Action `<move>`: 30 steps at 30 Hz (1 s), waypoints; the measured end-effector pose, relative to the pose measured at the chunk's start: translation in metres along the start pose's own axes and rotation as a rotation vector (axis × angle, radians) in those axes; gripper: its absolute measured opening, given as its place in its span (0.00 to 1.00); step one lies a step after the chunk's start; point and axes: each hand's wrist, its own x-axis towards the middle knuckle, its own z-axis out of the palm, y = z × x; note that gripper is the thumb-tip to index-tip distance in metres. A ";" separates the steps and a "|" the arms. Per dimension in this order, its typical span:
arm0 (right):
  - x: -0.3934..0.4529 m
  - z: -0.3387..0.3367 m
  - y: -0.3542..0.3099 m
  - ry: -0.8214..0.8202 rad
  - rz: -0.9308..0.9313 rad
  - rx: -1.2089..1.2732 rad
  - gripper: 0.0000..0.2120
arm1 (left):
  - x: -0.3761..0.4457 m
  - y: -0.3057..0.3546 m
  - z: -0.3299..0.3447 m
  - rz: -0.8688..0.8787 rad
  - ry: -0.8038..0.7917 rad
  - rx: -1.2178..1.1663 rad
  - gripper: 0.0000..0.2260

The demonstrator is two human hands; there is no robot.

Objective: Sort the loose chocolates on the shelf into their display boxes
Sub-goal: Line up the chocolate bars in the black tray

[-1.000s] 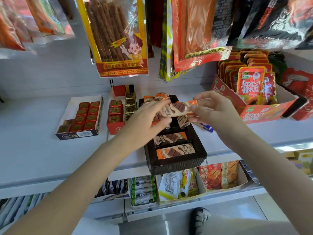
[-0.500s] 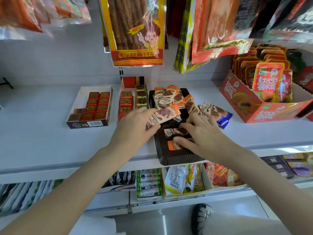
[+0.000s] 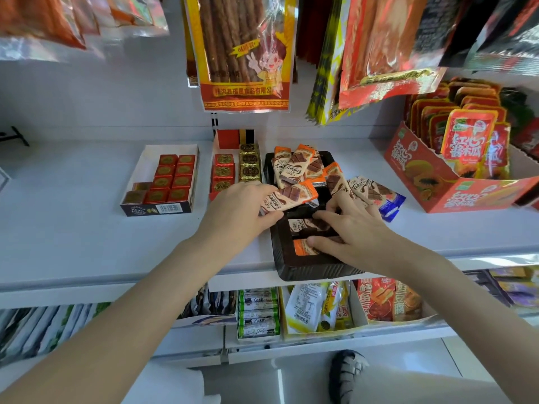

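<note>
A dark brown display tray [image 3: 306, 269] sits at the front edge of the white shelf [image 3: 73, 228], with orange-and-white wrapped chocolate bars lying in it. My left hand [image 3: 242, 211] grips one such bar [image 3: 287, 196] just above the tray's middle. My right hand [image 3: 353, 237] lies spread over the tray's front compartments, fingers straight, touching the bars [image 3: 303, 224] there. More of these bars are heaped at the tray's far end [image 3: 297, 167]. Loose bars [image 3: 367, 189], one with a blue end, lie right of the tray.
A white box of red foil squares [image 3: 163, 182] stands to the left, a red box of red and gold squares [image 3: 233, 167] beside the tray. An orange carton of pouches [image 3: 455, 176] stands right. Snack bags [image 3: 242, 53] hang overhead. Lower shelves hold packets.
A second ago both hands held one bar up between them. My right hand has let go and come down flat onto the tray's front; my left hand keeps the bar, lower now.
</note>
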 end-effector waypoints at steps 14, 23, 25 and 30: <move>0.001 0.005 0.002 0.288 -0.067 0.178 0.13 | 0.000 0.001 -0.002 -0.003 -0.014 -0.011 0.19; -0.006 -0.028 0.022 0.501 0.023 0.722 0.17 | -0.001 0.003 -0.002 -0.010 -0.022 0.014 0.20; -0.006 -0.024 0.022 0.529 0.078 0.721 0.17 | -0.001 0.003 -0.003 -0.012 -0.022 0.011 0.20; -0.002 -0.001 0.009 0.549 0.195 0.658 0.14 | -0.001 0.004 -0.003 -0.020 -0.024 0.029 0.20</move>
